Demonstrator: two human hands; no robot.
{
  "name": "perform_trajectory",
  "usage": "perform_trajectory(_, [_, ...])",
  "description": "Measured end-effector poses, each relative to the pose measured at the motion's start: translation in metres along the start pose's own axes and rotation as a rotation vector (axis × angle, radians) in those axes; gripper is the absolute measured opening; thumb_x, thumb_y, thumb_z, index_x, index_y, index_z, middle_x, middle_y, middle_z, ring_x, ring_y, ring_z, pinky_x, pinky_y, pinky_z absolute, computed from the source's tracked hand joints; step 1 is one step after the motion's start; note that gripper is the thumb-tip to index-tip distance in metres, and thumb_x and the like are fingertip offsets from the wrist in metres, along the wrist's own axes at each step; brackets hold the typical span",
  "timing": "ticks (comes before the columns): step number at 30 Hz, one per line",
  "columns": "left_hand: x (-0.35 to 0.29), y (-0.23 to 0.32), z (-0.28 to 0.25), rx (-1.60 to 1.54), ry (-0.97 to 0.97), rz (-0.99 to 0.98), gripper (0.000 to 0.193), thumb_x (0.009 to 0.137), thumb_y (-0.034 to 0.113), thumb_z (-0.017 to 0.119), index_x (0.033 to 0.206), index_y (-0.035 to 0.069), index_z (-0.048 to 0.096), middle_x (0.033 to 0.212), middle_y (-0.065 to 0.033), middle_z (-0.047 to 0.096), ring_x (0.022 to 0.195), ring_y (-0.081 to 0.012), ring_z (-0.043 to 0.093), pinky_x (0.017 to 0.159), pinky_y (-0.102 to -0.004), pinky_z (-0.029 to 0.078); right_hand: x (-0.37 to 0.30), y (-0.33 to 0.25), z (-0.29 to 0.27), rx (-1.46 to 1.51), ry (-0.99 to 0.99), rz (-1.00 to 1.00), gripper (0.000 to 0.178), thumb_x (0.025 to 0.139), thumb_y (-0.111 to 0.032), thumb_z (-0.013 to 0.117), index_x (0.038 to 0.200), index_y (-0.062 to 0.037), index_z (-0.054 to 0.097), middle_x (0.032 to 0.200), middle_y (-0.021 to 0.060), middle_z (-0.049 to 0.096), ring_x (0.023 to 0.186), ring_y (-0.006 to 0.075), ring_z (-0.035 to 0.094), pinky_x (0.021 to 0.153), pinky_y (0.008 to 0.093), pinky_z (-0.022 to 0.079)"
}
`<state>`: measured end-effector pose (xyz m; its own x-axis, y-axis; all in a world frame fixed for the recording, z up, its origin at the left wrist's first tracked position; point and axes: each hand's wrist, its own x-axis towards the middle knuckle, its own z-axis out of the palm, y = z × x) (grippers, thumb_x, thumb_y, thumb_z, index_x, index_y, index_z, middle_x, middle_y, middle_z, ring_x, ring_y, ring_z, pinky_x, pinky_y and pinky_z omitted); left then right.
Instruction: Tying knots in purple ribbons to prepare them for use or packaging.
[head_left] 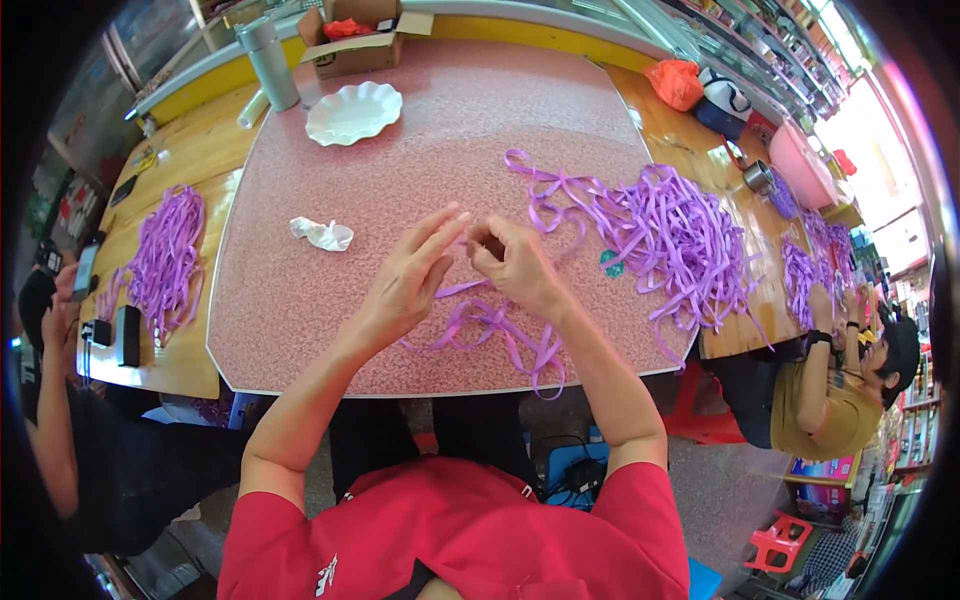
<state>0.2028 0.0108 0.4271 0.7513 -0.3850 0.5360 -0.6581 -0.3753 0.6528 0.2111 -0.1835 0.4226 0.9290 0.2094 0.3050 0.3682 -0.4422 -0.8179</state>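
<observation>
My left hand (408, 270) is raised over the middle of the pink speckled table, its fingers stretched out and its thumb apart. Close beside it, my right hand (512, 258) has its fingers curled in and thumb pressed to them; what they pinch, if anything, is too small to make out. A length of purple ribbon (487, 322) lies looped on the table below and between my hands, partly hidden by my right forearm. To the right of my hands spreads a big tangled heap of the same ribbon (680, 235), with loose loops trailing toward my right hand.
A crumpled white tissue (322, 234), a scalloped white plate (354, 113), a metallic flask (268, 65) and an opened cardboard box (365, 45) stand beyond. Another ribbon bundle (168, 250) lies left. One person sits at each side; the right one handles purple ribbon (800, 280).
</observation>
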Motion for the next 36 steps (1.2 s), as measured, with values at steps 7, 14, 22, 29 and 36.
perform_trajectory(7, [0.007,-0.026,-0.016,0.017,-0.031,-0.038,0.012,0.087,0.002,0.064,0.098,-0.002,0.066,0.081,-0.0137,0.065,0.074,-0.0266,0.066,0.064,-0.0362,0.05,0.013,-0.01,0.014,0.173,-0.034,-0.018,0.019,0.083,-0.009,0.072,0.1,-0.0012,0.067,0.074,0.0083,0.063,0.065,0.0114,0.057,0.059,0.0296,0.046])
perform_trajectory(14, [0.057,-0.097,-0.047,0.148,-0.23,-0.245,0.026,0.089,0.023,0.067,0.104,0.003,0.068,0.088,-0.0135,0.068,0.082,-0.0272,0.066,0.072,-0.0388,0.05,0.023,0.027,0.015,-0.073,0.146,-0.237,0.004,0.085,-0.003,0.071,0.089,-0.0019,0.07,0.075,0.0062,0.061,0.063,0.0131,0.055,0.056,0.0269,0.042])
perform_trajectory(22, [0.105,-0.219,-0.087,0.962,-0.035,-0.346,0.07,0.083,0.063,0.063,0.13,0.012,0.061,0.157,-0.0183,0.025,0.147,-0.0401,0.014,0.117,-0.0587,0.014,0.028,0.045,0.013,-0.167,0.261,-0.196,0.005,0.085,-0.005,0.071,0.087,-0.0012,0.068,0.075,0.008,0.061,0.064,0.0152,0.056,0.057,0.0293,0.044])
perform_trajectory(29, [0.115,-0.205,-0.08,0.925,-0.123,-0.267,0.065,0.078,0.06,0.07,0.122,0.013,0.064,0.155,-0.0157,0.03,0.147,-0.0392,0.015,0.117,-0.0586,0.011,0.022,0.051,0.009,-0.196,0.236,-0.186,0.006,0.085,-0.006,0.07,0.088,-0.0016,0.067,0.079,0.0111,0.062,0.066,0.022,0.06,0.059,0.0328,0.046])
perform_trajectory(36, [0.072,-0.113,-0.032,0.129,-0.049,-0.08,0.015,0.092,0.021,0.067,0.095,0.006,0.065,0.1,-0.0075,0.066,0.099,-0.0211,0.06,0.089,-0.0356,0.045,0.025,0.047,0.005,0.165,0.202,-0.005,0.008,0.09,-0.008,0.069,0.088,-0.0001,0.068,0.074,-0.0004,0.058,0.062,0.0051,0.049,0.055,0.0225,0.039])
